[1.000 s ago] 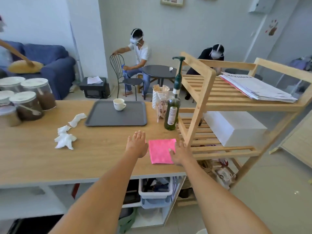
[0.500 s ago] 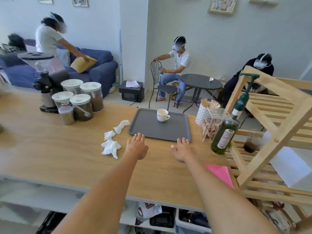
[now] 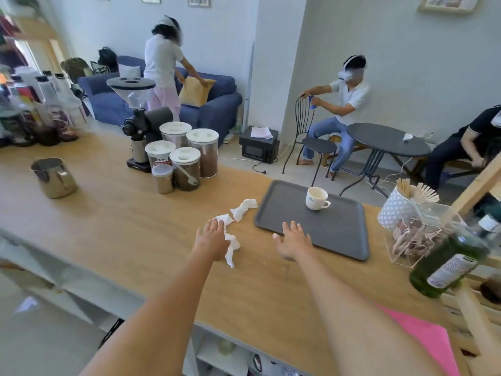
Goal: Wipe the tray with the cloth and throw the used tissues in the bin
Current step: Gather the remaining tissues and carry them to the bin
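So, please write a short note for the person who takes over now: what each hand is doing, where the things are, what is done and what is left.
Left hand: open, flat over the crumpled white tissues on the long wooden counter; no grip yet.
Right hand: open, fingers at the near edge of the dark grey rectangular tray, holding nothing.
A white ceramic cup stands on the tray.
The pink cloth lies at the counter's near right corner, untouched.
No bin is in view.
Done: nothing visible.
Left: bin the tissues, wipe the tray.
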A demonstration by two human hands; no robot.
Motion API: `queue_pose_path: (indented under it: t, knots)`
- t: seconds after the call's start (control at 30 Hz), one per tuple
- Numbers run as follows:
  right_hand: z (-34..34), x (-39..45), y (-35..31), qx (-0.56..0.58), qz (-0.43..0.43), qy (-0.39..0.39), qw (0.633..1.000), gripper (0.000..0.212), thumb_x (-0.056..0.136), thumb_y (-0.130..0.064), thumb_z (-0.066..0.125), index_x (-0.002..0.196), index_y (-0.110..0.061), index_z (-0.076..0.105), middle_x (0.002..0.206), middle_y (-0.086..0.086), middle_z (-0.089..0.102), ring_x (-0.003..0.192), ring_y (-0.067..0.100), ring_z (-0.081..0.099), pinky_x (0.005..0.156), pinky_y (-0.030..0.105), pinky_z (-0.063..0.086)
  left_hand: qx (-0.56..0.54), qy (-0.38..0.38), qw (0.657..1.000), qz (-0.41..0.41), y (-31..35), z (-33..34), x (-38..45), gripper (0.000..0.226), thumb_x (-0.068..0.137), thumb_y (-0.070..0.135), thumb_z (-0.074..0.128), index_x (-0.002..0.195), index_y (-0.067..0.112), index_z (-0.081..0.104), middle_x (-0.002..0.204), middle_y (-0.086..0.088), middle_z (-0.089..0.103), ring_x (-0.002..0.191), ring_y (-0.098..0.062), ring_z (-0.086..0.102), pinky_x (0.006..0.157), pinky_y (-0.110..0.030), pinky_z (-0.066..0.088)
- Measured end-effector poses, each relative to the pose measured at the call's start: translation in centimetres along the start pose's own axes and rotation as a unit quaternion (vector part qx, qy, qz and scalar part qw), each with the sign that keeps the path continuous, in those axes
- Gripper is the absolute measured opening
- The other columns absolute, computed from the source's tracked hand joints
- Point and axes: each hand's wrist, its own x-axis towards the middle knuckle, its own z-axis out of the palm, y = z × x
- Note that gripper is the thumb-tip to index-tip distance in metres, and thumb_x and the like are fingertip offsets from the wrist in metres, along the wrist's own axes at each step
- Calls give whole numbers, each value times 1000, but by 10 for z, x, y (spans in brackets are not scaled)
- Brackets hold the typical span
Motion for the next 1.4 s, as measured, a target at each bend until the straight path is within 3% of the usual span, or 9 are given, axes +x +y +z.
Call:
queue_pose_path:
  t: [0.23, 0.5, 0.6, 0.77, 0.87, 0.97, 1.13, 1.27, 1.4]
  knots:
    - [-8, 51, -38, -21, -75, -19, 997, 63, 102, -43, 22, 154, -13, 4, 162, 9, -4, 150, 23, -6, 121, 45, 4, -18, -17, 997, -78, -28, 0, 20, 69, 99, 35, 39, 153, 9, 4, 162, -8, 0, 151, -23, 3, 121, -44, 14]
    - [-8, 109, -62, -53, -132, -32, 989, 60, 101, -41, 25, 152, -13, 13, 162, 9, 3, 150, 25, 0, 120, 48, 9, -44, -27, 993, -103, -30, -7, 50, 79, 95, 46, 47, 153, 11, 7, 162, -9, 0, 151, -24, 3, 121, -44, 16]
    - [-5, 126, -70, -52, -151, -42, 986, 59, 101, -39, 28, 152, -13, 14, 162, 12, 4, 150, 26, 1, 120, 46, 11, -49, -20, 995, -85, -25, 1, 54, 80, 94, 52, 45, 153, 13, 7, 162, -9, -1, 151, -24, 4, 122, -43, 15]
    - [3, 147, -83, -59, -168, -51, 983, 61, 99, -41, 34, 152, -15, 16, 160, 17, 7, 149, 32, 6, 119, 45, 14, 19, 10, 1000, -1, -13, 33, 46, 63, 97, 51, 33, 151, 25, 14, 162, -9, 5, 149, -25, 14, 120, -42, 21]
    - [10, 155, -89, -63, -176, -64, 980, 59, 98, -43, 35, 150, -17, 21, 157, 21, 15, 146, 36, 14, 118, 45, 17, 27, 15, 999, 10, -13, 54, 40, 56, 97, 49, 37, 147, 30, 23, 156, -6, 19, 138, -25, 35, 111, -38, 36]
    - [14, 160, -92, -62, -169, -70, 981, 60, 97, -43, 39, 149, -18, 23, 154, 22, 18, 144, 38, 19, 115, 44, 21, 22, 14, 1000, 16, -18, 60, 38, 43, 97, 36, 43, 138, 26, 39, 138, -4, 39, 123, -25, 47, 98, -36, 48]
    - [16, 166, -100, -46, -157, -84, 983, 70, 91, -49, 49, 150, -21, 23, 154, 21, 18, 142, 39, 22, 113, 45, 26, 9, 14, 1000, 7, -32, 53, 42, 26, 94, 8, 46, 120, 8, 51, 119, -8, 52, 104, -27, 57, 87, -34, 52]
    - [19, 170, -107, -4, -156, -104, 982, 76, 83, -51, 61, 143, -14, 34, 147, 18, 38, 135, 35, 37, 107, 42, 35, -44, 51, 996, -52, -44, 34, 47, 19, 93, 4, 45, 109, 1, 55, 109, -16, 58, 95, -33, 61, 78, -38, 48]
    - [25, 163, -115, 18, -175, -81, 981, 63, 84, -40, 66, 134, -6, 48, 138, 15, 50, 129, 30, 46, 102, 37, 40, -111, 59, 982, -139, -65, 18, 46, 19, 96, 7, 44, 107, 0, 57, 108, -16, 61, 96, -32, 61, 73, -34, 45]
